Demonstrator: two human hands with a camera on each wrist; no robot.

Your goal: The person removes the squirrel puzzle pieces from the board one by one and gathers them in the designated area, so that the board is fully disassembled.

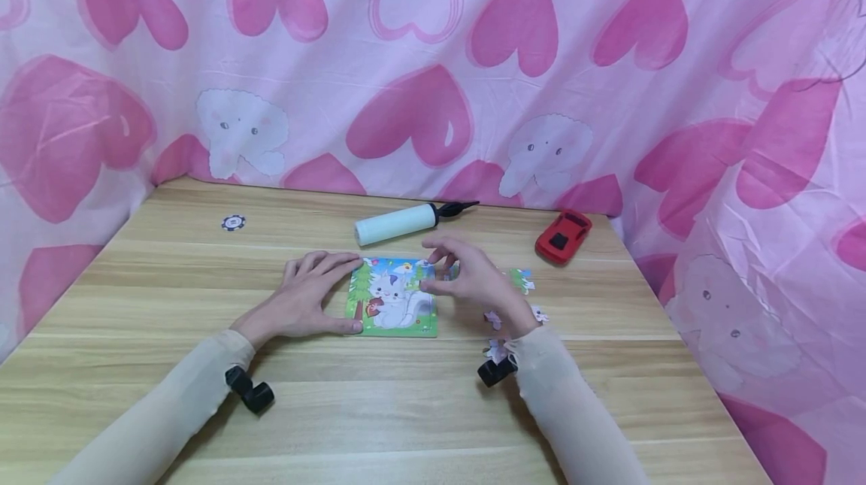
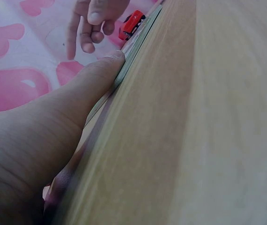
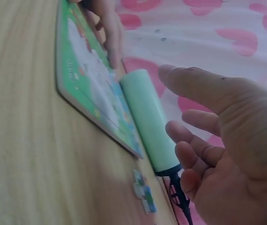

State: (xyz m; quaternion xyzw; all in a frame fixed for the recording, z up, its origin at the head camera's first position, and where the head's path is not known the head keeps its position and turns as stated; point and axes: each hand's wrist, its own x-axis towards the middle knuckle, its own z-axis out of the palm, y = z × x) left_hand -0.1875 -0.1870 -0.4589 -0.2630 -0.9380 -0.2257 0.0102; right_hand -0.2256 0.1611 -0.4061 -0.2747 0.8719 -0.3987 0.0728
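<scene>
**Two hands at a picture puzzle on a wooden tabletop**

Nearest the viewer, two sleeved forearms reach onto the tabletop (image 1: 419,425), each with a small black wrist camera strapped on. The puzzle board (image 1: 394,298), printed with a white cat among green trees, lies flat near the tabletop's middle. The left hand (image 1: 307,304) rests on the wood against the board's left edge, fingers straight and spread, thumb along the lower corner; the left wrist view shows the thumb tip touching the board's rim (image 2: 134,44). The right hand (image 1: 467,280) hovers just above the board's right edge, fingers loosely curled and apart; whether it pinches a piece cannot be told. Loose puzzle pieces (image 1: 524,280) lie to the right of the board, partly hidden by that hand. Behind the board lies a pale green hand pump (image 1: 399,223) with a black nozzle. A red toy car (image 1: 564,235) sits to the far right, a poker chip (image 1: 233,222) to the far left. A pink heart-print cloth (image 1: 433,56) surrounds the tabletop.
</scene>
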